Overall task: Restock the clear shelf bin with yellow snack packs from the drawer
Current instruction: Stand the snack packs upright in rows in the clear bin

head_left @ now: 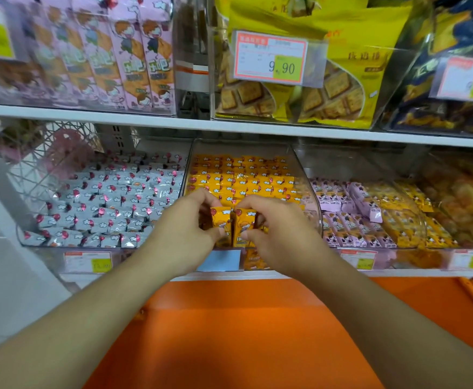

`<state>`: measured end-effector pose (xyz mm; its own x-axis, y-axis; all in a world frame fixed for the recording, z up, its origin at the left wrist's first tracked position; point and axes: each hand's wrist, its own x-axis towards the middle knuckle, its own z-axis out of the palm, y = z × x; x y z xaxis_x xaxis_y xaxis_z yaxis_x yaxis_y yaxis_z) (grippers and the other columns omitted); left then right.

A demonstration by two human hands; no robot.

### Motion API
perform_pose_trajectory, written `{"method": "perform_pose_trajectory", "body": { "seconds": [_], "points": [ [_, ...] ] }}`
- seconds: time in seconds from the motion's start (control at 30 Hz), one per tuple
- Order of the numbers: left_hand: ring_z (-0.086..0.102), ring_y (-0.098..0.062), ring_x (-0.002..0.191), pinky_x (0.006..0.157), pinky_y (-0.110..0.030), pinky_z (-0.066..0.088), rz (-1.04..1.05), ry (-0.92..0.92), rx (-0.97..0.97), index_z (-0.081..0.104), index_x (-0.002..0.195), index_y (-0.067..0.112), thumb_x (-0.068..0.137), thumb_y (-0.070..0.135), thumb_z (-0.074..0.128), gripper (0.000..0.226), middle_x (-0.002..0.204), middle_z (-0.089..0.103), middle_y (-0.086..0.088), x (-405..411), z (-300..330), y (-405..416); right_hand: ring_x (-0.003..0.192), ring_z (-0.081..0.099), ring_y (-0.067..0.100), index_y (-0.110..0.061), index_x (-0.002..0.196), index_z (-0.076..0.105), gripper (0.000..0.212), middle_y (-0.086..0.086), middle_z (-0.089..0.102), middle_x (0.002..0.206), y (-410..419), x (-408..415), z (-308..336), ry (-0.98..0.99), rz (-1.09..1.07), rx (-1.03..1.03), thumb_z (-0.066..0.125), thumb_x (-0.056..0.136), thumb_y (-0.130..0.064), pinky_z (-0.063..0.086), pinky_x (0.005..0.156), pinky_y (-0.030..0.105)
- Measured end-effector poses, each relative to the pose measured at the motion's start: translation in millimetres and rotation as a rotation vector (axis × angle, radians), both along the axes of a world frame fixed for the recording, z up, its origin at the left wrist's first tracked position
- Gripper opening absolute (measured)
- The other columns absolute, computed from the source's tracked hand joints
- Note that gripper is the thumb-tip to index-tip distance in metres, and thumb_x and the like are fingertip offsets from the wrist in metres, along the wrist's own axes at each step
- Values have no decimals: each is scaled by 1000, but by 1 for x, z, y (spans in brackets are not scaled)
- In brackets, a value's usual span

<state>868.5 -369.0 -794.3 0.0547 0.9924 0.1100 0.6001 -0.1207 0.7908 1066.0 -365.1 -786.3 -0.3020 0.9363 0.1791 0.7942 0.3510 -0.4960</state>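
Two yellow snack packs (pixel 234 224) stand upright at the front edge of the nearly full clear bin (pixel 308 192) on the lower shelf (pixel 398 273), one pinched by the left hand (pixel 186 234), one by the right hand (pixel 278 234), leaving seemingly little to add.

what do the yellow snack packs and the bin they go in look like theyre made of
Yellow snack packs: likely glossy plastic film, since glare glints off the wrappers. Clear shelf bin: apparently rigid transparent plastic, maybe acrylic; the packs show through its curved wall, which catches reflections.
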Motion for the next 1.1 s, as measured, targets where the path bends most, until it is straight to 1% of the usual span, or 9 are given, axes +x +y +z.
{"method": "perform_pose_trajectory", "body": {
  "seconds": [0.07, 0.13, 0.37, 0.47, 0.57, 0.73, 0.8, 0.9, 1.1],
  "points": [
    [61, 4, 87, 65, -3, 41, -6, 18, -9, 60, 100, 31, 87, 12, 80, 31, 98, 65, 14, 4, -4, -2, 104, 59, 16, -36, 133, 61, 41, -8, 60, 118, 1, -1, -5, -56, 17, 29, 74, 95, -27, 57, 85, 43],
    [59, 4, 91, 67, -4, 40, -17, 45, -2, 60, 101, 33, 87, 14, 80, 31, 103, 64, 13, 7, -9, -3, 104, 58, 16, -31, 134, 64, 40, -6, 59, 123, 1, 1, -10, -86, 36, 32, 73, 95, -28, 56, 86, 44],
    [65, -5, 97, 90, -31, 59, -38, 110, 44, 64, 112, 35, 87, 20, 81, 34, 104, 61, 15, 6, -10, -6, 102, 57, 9, -31, 121, 65, 33, -11, 63, 112, 2, 4, -15, -12, -14, 28, 78, 91, -29, 56, 85, 38],
    [66, -2, 90, 84, -22, 59, -51, 138, 68, 66, 115, 36, 89, 22, 79, 32, 94, 61, 22, 4, -6, -9, 99, 58, 10, -30, 117, 68, 30, -11, 61, 106, 2, 5, -16, 8, -27, 24, 80, 90, -29, 55, 83, 38],
    [63, 3, 81, 66, -5, 48, -52, 220, 115, 70, 109, 35, 89, 25, 80, 24, 85, 62, 22, 3, -2, -9, 102, 58, 10, -29, 117, 70, 29, -10, 64, 111, 3, 5, -17, 24, -36, 16, 80, 90, -28, 54, 85, 36],
    [58, -10, 101, 86, -21, 47, -60, 349, 244, 79, 105, 26, 79, 21, 89, 28, 111, 58, 13, 3, -13, -3, 112, 55, 15, -26, 118, 73, 30, -8, 63, 117, 5, 3, -26, 9, -35, 48, 80, 89, -24, 53, 94, 40],
    [57, -10, 96, 85, -23, 49, -33, 325, 251, 80, 105, 24, 79, 20, 89, 28, 107, 55, 11, 5, -16, -1, 113, 55, 16, -25, 118, 73, 30, -7, 63, 117, 5, 2, -28, 11, -45, 53, 79, 89, -22, 53, 95, 41],
    [62, -5, 83, 74, -11, 46, -5, 308, 192, 80, 112, 25, 86, 22, 83, 26, 102, 63, 10, 9, -20, 0, 112, 55, 16, -24, 117, 75, 27, -6, 62, 116, 7, 2, -28, -4, -55, 71, 78, 89, -23, 53, 94, 41],
    [68, -3, 86, 77, -9, 47, 52, 274, 94, 79, 115, 29, 90, 29, 79, 25, 96, 75, 9, 9, -18, -2, 113, 55, 19, -26, 116, 77, 25, -4, 64, 114, 7, 1, -30, -25, -63, 83, 76, 90, -25, 51, 96, 42]
  ]
}}
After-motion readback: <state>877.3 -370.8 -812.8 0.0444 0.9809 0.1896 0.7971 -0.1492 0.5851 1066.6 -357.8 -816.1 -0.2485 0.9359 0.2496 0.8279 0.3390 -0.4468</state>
